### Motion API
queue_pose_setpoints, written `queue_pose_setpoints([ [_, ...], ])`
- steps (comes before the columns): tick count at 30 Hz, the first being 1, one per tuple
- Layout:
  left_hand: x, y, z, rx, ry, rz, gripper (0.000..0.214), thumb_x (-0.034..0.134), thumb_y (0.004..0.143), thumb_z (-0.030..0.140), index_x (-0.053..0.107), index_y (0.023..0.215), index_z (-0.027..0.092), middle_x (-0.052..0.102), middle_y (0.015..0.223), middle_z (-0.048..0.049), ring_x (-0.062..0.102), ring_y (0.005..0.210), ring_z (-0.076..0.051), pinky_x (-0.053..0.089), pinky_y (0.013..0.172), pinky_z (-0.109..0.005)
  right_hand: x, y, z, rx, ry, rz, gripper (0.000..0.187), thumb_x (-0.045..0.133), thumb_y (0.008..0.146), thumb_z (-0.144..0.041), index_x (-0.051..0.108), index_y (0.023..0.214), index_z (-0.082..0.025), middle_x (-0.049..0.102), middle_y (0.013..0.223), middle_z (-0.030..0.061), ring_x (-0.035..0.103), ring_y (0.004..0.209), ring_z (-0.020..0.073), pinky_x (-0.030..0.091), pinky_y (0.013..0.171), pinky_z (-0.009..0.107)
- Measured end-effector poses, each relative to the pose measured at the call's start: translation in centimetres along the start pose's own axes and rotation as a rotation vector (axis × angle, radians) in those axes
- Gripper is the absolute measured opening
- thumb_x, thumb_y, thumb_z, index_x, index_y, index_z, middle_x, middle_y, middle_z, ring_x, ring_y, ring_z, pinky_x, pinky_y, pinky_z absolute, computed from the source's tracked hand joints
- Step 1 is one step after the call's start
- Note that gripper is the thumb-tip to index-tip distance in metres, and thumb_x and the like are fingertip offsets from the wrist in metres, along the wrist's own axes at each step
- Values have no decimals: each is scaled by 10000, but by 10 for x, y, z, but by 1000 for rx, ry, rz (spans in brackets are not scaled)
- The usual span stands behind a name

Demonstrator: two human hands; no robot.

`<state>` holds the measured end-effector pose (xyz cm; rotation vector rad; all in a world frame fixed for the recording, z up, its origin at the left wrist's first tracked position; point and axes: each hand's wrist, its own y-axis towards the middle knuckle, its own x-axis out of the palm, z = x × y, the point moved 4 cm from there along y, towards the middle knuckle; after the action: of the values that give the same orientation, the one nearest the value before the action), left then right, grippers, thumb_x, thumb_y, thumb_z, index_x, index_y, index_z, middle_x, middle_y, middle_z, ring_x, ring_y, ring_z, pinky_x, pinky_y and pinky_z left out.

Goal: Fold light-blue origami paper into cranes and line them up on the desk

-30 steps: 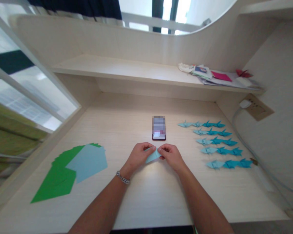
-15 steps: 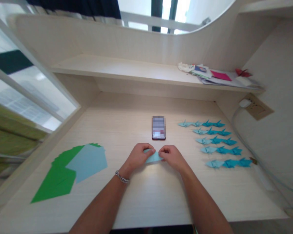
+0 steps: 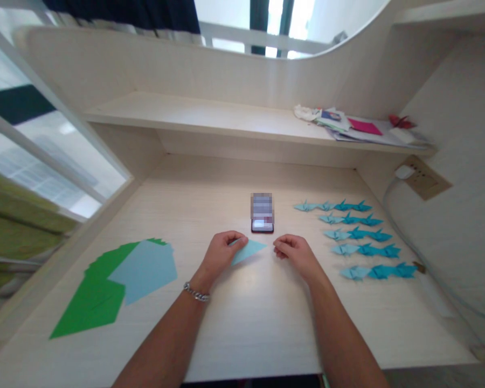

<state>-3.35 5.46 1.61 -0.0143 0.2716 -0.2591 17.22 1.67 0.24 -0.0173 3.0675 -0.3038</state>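
Note:
My left hand [image 3: 220, 251] pinches the left end of a light blue folded paper [image 3: 248, 250], a pointed piece whose tip aims right just above the desk. My right hand [image 3: 294, 253] sits a little to the right of that tip, fingers curled in, apart from the paper and with nothing in it. A phone [image 3: 262, 212] lies flat just beyond both hands. A bracelet circles my left wrist.
Green and light blue paper sheets [image 3: 117, 280] are stacked at the left of the wooden desk [image 3: 242, 323]. Several blue paper cranes [image 3: 358, 237] stand in rows at the right. The shelf [image 3: 210, 116] holds papers [image 3: 359, 126]; a wall socket [image 3: 422, 178] and cable are at the far right.
My right hand has let go of the folded paper and moved right. My left hand alone keeps the paper, which has swung so its tip points right.

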Motion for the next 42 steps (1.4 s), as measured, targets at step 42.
queue_pose_setpoints([
  [42, 19, -3, -5, -104, -92, -184, 267, 636, 707, 379, 659, 656, 118, 579, 579, -2, 470, 529, -107, 337, 507, -228, -1, 3, 6, 44, 49, -15, 308, 661, 700, -442, 652, 709, -135, 658, 639, 46, 561, 523, 121, 445, 521, 248],
])
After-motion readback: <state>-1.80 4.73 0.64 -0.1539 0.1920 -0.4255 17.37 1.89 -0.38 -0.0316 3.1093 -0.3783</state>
